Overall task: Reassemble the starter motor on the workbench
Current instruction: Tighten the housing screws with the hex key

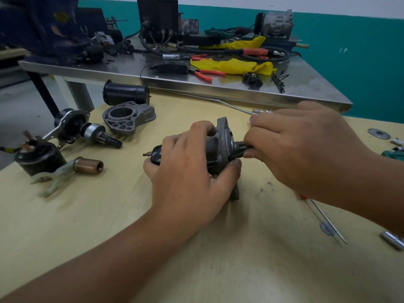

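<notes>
My left hand point(190, 169) grips a dark starter motor body with a grey end housing point(223, 138), lying on its side on the yellow workbench point(153, 248). My right hand point(306, 147) pinches the dark shaft end point(240, 145) that sticks out of the housing on the right. At the left lie loose parts: a black cylindrical casing point(125, 92), a grey aluminium nose housing point(129, 117), a drive gear assembly point(87, 130), a black solenoid point(39, 156), a copper plunger point(88, 165) and a pale shift fork point(54, 178).
A thin metal rod point(328, 221) and a washer point(326, 228) lie at the right under my right forearm. A socket point(392, 239) and a large washer point(378, 133) sit near the right edge. Behind stands a steel table point(196, 84) with pliers, yellow cloth and cables.
</notes>
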Demonstrator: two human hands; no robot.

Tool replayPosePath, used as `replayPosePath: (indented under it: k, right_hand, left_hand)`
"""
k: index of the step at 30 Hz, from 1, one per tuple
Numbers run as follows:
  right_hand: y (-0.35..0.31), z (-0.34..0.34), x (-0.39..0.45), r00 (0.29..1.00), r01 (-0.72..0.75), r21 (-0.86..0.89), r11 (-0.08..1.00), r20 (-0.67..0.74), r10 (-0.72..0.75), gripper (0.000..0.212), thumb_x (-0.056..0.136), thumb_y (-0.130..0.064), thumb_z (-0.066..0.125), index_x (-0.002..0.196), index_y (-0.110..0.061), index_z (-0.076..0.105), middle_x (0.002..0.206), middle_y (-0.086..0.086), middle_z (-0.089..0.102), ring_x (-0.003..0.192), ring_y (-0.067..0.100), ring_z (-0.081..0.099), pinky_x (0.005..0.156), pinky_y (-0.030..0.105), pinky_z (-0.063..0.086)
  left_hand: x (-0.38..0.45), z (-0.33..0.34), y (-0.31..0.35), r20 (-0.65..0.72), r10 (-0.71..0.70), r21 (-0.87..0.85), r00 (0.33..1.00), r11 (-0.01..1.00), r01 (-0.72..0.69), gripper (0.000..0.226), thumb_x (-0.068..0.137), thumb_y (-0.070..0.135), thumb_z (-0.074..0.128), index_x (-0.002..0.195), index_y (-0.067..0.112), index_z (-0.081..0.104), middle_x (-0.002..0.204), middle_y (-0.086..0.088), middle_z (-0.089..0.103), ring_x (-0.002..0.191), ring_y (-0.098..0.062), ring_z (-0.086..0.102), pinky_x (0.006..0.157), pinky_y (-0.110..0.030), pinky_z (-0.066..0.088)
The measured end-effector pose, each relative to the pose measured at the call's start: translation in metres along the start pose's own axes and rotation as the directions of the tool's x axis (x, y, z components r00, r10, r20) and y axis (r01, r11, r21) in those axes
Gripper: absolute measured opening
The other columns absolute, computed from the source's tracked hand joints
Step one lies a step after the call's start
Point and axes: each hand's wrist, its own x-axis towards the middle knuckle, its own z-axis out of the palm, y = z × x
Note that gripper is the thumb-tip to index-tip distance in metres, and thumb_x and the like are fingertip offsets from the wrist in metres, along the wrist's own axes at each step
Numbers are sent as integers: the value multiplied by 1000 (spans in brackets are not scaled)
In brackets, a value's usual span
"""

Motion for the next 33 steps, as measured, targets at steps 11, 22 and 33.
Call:
replayPosePath:
  k: [11, 22, 33]
  right_hand:
    - [-5, -2, 4, 999, -39, 83, 996, 7, 39, 18, 95, -25, 61, 89, -9, 66, 80, 8, 60, 67, 29, 56, 52, 40, 50]
    - [-5, -2, 3, 994, -107, -67, 992, 23, 109, 41, 104, -42, 41, 88, -16, 70, 79, 2, 65, 71, 29, 62, 75, 42, 38]
    - [-2, -7, 7, 996, -63, 145, 987, 74, 53, 6, 90, -15, 68, 92, -9, 69, 85, 8, 62, 63, 31, 58, 50, 40, 50]
  left_hand:
    - [2, 0, 0, 2, 13, -19, 1000, 1000, -13, 52, 80, 67, 67, 116, 48, 35, 101, 28, 50, 108, -4, 38, 89, -48, 32]
    - [4, 2, -3, -25, 13, -21, 1000, 1000, -13, 52, 77, 68, 64, 116, 48, 35, 98, 30, 49, 105, -2, 36, 89, -47, 29]
    - [4, 1, -3, -20, 9, -19, 1000, 1000, -9, 52, 76, 66, 63, 117, 48, 36, 103, 26, 53, 107, -2, 37, 90, -48, 32]
